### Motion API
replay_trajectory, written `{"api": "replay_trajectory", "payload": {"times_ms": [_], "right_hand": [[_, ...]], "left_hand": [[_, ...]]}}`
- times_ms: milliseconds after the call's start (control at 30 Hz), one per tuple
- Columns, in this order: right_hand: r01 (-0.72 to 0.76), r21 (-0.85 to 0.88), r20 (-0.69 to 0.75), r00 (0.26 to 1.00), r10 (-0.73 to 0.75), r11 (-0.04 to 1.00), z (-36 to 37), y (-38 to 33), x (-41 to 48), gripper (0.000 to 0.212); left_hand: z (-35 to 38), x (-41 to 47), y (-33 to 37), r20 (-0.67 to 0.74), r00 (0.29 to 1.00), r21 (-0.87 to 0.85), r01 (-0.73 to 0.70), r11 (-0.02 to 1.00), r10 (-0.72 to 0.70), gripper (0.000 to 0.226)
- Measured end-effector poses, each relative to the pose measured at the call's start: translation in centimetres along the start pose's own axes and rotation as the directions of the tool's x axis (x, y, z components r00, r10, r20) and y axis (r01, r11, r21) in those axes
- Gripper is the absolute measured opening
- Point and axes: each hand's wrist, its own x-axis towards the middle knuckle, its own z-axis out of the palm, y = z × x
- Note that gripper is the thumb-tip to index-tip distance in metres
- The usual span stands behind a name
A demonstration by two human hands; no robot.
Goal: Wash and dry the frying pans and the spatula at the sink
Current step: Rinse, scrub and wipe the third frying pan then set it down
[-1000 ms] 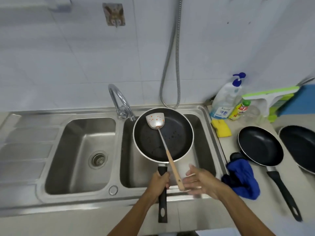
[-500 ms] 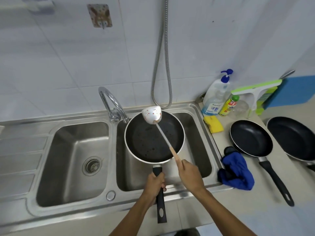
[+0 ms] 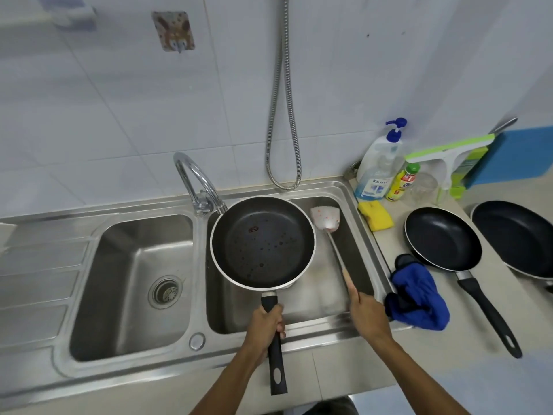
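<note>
Over the right basin [image 3: 318, 304] of a steel double sink, the left hand [image 3: 266, 327] wraps its fingers round the black handle [image 3: 276, 363] of a frying pan [image 3: 263, 244] and holds it roughly level above the basin; its dark inside carries droplets and a reddish smear. Just to the right, the right hand [image 3: 369, 317] grips the wooden end of a spatula [image 3: 336, 250], whose metal blade, speckled orange, points away into the basin's far right corner, beside the pan's rim and apart from it. Whether the blade touches the steel cannot be told. A curved tap [image 3: 194, 178] stands behind the pan, a shower hose [image 3: 282, 115] loops down the tiled wall, and the left basin [image 3: 119, 280] lies beside. On the counter [image 3: 478, 369] to the right sit a blue cloth [image 3: 419, 298] at the sink's edge, a second frying pan [image 3: 443, 238], a third frying pan [image 3: 514, 235] partly cut off, a yellow sponge [image 3: 375, 215], a pump bottle [image 3: 377, 166], a small yellow bottle [image 3: 402, 182] and a green squeegee [image 3: 446, 154]
</note>
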Motion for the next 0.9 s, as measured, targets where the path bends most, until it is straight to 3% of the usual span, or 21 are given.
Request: {"api": "replay_trajectory", "payload": {"times_ms": [100,167,267,600,900], "right_hand": [[0.085,-0.186,0.079,0.994,-0.071,0.979,0.8,-1.7,2.4,0.056],[0.046,-0.242,0.108,0.994,-0.020,0.969,1.5,-2.4,4.4,0.059],[0.061,-0.322,0.123,0.992,-0.022,0.945,2.6,-2.9,6.5,0.044],[-0.127,-0.212,0.171,0.971,0.165,0.969,4.7,-1.5,7.9,0.050],[-0.135,-0.169,0.172,0.971,0.164,0.976,3.9,-1.7,8.5,0.043]], "left_hand": [[-0.2,-0.4,0.5,-0.008,1.000,0.010,-0.006,1.000,0.006,0.026],[-0.4,-0.7,0.6,-0.007,1.000,0.028,-0.006,1.000,0.007,0.024],[-0.7,-1.4,1.2,-0.017,1.000,0.043,0.001,0.999,0.000,0.020],[0.1,-0.9,1.6,-0.062,0.998,0.004,0.034,0.999,-0.033,0.025],[1.6,0.0,1.5,-0.066,0.994,-0.058,0.082,0.995,-0.086,0.023]]}}
